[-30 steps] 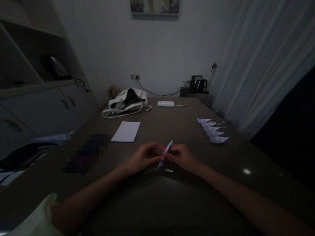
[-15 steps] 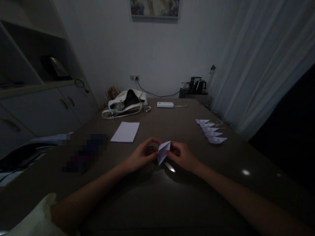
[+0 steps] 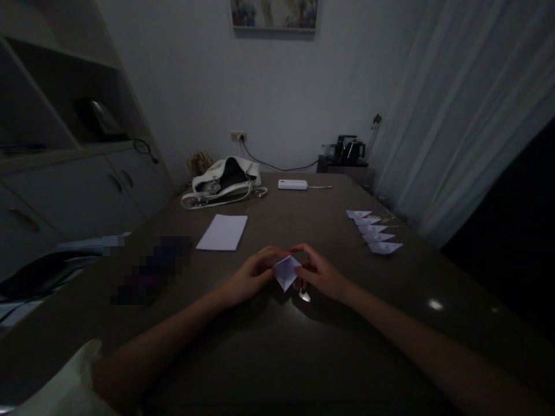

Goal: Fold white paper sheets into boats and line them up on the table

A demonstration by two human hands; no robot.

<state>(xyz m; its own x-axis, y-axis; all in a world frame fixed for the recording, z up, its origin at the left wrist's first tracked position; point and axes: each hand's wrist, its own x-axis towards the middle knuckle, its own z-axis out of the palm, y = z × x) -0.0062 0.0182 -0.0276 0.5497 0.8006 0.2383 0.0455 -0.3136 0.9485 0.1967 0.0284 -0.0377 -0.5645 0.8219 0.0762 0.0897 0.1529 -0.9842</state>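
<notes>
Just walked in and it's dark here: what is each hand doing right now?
Left hand: closed on the folded paper.
Right hand: closed on the same paper's other side.

Place: a dim room in a home, or a small office; which one cannot be told.
Bench (image 3: 269, 346): long dark top, running from 6 o'clock toward the far wall at 12 o'clock.
Cabinets (image 3: 78, 190): pale doors with handles at 9 to 10 o'clock, open shelves above.
Wall: plain white, a framed picture (image 3: 274, 14) at 12 o'clock, a socket (image 3: 238, 136) below it with a cable.
Curtain (image 3: 459, 110): white, full height, at 2 o'clock.
Kettle (image 3: 349, 149): dark, on a low stand at 1 o'clock.
Handbag (image 3: 223, 182): white, on the bench at 11 o'clock.
</notes>
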